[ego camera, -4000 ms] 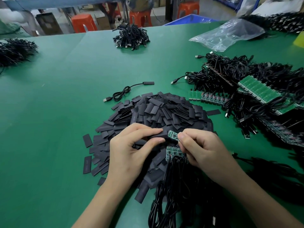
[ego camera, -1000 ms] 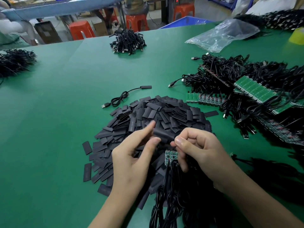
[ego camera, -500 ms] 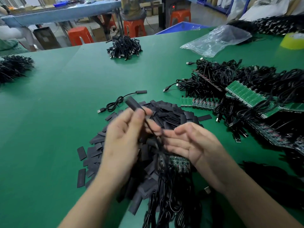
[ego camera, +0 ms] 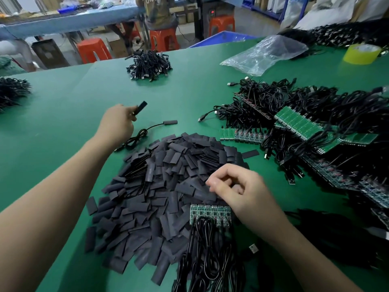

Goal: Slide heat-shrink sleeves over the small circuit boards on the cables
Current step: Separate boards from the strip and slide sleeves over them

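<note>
The left hand (ego camera: 116, 123) and right hand (ego camera: 242, 190) are bare, as are both forearms (ego camera: 52, 197).

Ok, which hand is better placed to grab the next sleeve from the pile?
Right. The right hand sits over the sleeve pile, beside the board strip. The left hand is stretched away, gripping a sleeved cable end.

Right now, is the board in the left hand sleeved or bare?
Sleeved. The cable end pinched by the left hand shows only black tube, no green board.
</note>
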The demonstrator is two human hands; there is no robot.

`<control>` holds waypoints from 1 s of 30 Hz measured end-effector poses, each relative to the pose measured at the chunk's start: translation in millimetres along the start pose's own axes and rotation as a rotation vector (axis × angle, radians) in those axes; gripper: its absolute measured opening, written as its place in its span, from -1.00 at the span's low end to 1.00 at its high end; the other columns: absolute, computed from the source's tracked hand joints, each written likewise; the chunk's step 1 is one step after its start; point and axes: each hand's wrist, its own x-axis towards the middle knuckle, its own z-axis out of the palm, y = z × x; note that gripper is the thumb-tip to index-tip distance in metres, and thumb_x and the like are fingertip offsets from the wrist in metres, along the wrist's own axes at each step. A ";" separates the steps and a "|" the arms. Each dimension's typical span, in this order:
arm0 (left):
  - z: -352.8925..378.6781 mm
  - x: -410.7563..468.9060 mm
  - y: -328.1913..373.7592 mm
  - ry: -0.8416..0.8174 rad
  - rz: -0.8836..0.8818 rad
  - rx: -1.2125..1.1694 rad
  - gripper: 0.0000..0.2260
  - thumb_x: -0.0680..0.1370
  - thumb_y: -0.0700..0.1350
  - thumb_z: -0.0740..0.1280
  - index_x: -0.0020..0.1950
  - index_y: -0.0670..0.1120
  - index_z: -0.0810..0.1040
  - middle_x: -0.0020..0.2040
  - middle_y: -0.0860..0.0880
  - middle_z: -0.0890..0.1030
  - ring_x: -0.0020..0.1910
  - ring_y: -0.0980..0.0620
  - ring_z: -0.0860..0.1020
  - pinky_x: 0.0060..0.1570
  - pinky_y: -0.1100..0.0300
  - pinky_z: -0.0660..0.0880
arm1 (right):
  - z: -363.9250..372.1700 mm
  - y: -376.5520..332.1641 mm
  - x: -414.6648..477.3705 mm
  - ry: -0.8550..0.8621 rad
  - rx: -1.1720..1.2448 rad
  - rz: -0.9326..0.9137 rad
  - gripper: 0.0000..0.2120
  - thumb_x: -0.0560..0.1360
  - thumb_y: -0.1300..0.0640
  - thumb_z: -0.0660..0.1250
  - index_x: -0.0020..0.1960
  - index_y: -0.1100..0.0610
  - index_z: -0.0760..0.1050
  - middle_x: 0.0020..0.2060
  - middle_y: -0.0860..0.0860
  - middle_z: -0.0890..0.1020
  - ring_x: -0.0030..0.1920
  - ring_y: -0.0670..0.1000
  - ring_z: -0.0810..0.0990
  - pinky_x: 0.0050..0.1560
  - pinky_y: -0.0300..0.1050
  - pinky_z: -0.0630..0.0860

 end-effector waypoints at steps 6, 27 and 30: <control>10.0 -33.9 5.6 0.060 0.069 0.011 -0.65 0.67 -0.15 0.28 0.44 -0.21 0.51 0.31 -0.26 0.52 0.33 -0.25 0.47 0.34 -0.06 0.40 | 5.4 2.7 -5.4 -0.071 -0.593 -0.260 -0.95 0.53 -0.01 0.40 -0.09 -0.07 0.60 -0.19 -0.21 0.52 -0.06 -0.17 0.45 -0.06 -0.22 0.46; -3.9 -228.9 65.0 -0.335 0.055 -0.952 -0.85 0.51 0.10 0.48 -0.17 0.06 0.74 -0.33 -0.03 0.68 -0.34 0.09 0.56 -0.25 0.17 0.47 | 3.9 -9.4 -6.1 -0.298 -0.123 0.031 -0.89 0.56 -0.05 0.43 -0.09 -0.04 0.65 -0.14 -0.16 0.70 -0.02 -0.16 0.66 0.07 -0.16 0.49; -1.9 -230.1 64.5 -0.360 0.023 -1.009 -0.90 0.47 0.05 0.50 -0.16 0.06 0.75 -0.34 0.01 0.67 -0.36 0.12 0.54 -0.28 0.23 0.44 | 4.6 -10.4 -7.5 -0.281 -0.120 0.009 -0.85 0.57 -0.02 0.43 -0.16 -0.03 0.63 -0.21 -0.15 0.69 -0.10 -0.16 0.66 -0.04 -0.32 0.48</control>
